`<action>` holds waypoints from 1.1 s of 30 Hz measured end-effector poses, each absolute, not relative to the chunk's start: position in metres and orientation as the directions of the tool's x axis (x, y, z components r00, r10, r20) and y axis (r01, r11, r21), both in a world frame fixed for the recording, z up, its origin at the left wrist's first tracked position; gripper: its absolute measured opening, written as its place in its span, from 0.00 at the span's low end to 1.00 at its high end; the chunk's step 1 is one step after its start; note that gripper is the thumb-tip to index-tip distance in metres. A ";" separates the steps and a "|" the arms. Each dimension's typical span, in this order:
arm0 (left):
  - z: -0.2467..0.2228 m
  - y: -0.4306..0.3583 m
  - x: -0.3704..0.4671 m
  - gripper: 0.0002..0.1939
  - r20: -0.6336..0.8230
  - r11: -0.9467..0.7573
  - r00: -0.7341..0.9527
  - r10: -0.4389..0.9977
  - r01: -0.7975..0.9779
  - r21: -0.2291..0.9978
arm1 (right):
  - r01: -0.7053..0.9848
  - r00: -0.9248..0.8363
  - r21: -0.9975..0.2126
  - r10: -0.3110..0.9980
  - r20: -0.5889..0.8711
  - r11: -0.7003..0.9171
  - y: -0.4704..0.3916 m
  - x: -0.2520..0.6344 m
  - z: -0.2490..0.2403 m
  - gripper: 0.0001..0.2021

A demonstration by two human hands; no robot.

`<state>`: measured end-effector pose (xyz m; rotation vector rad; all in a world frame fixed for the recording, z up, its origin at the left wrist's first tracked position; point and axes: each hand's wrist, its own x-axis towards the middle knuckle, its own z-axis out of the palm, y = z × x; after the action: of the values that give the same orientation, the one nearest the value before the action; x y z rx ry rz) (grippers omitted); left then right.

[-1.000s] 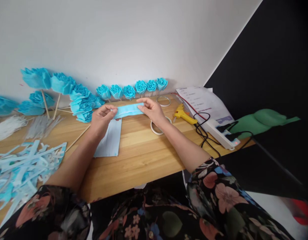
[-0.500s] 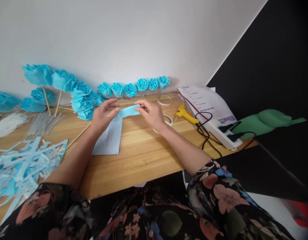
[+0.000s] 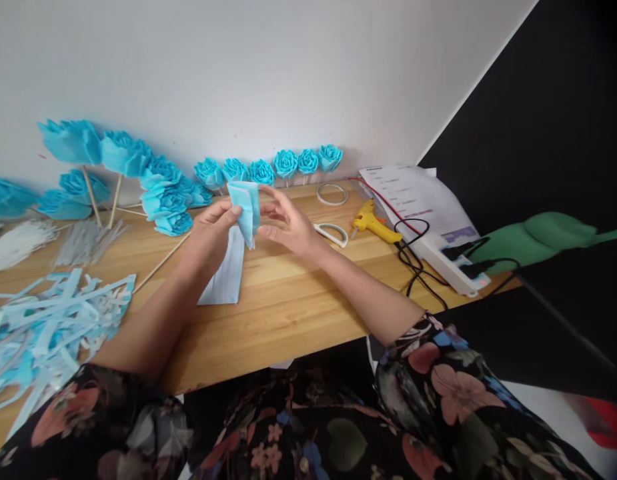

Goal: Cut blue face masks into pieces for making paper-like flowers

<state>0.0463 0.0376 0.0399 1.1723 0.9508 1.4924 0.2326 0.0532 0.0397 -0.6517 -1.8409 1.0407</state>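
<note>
My left hand (image 3: 214, 230) pinches a light-blue strip of thin, cloth-like material (image 3: 245, 213), folded over and standing upright above the table. My right hand (image 3: 291, 223) is at the strip's right edge, its fingers curved and apart from the thumb; the index fingertip reaches the upper edge. Below my left hand a pale, pleated rectangular sheet (image 3: 223, 280) lies flat on the wood, partly hidden by my wrist. Blue handmade flowers (image 3: 261, 172) stand in a row along the wall behind my hands.
Larger blue flowers on sticks (image 3: 125, 155) lean at the left. Cut blue and white strips (image 3: 53, 327) are heaped at front left, near thin wires (image 3: 91, 243). Right of my hands are tape rolls (image 3: 333, 233), a yellow glue gun (image 3: 375, 223), printed papers (image 3: 413, 200) and a power strip (image 3: 451, 267).
The blue strip was stretched flat between both hands; now it is folded and upright in my left hand. My right hand has moved left and its fingers have spread.
</note>
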 end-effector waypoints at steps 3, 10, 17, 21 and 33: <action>0.037 0.036 0.052 0.09 0.191 -0.183 -0.011 0.981 -0.355 0.917 | 0.047 -0.510 -0.901 0.786 0.349 0.430 0.054 0.230 0.034 0.35; 0.034 0.033 0.057 0.12 0.123 -0.099 0.039 0.992 -0.380 0.920 | 0.342 -0.432 -0.839 0.864 0.259 0.423 0.048 0.225 0.032 0.12; 0.033 0.039 0.048 0.08 0.157 -0.175 -0.080 0.984 -0.324 0.930 | 0.542 -0.370 -0.691 0.874 0.315 0.478 0.051 0.224 0.028 0.18; 0.034 0.037 0.046 0.08 0.139 -0.154 -0.071 0.988 -0.294 0.943 | 0.606 -0.377 -0.619 0.866 0.330 0.500 0.050 0.224 0.028 0.17; 0.022 0.048 0.030 0.20 0.122 -0.156 -0.136 0.983 -0.280 0.947 | 0.419 -0.477 -0.570 0.706 0.524 0.707 0.022 0.232 0.087 0.13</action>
<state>0.0297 0.0480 0.0224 1.0285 0.9992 1.5230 0.2325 0.0220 0.0872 -0.8534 -2.1366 0.4720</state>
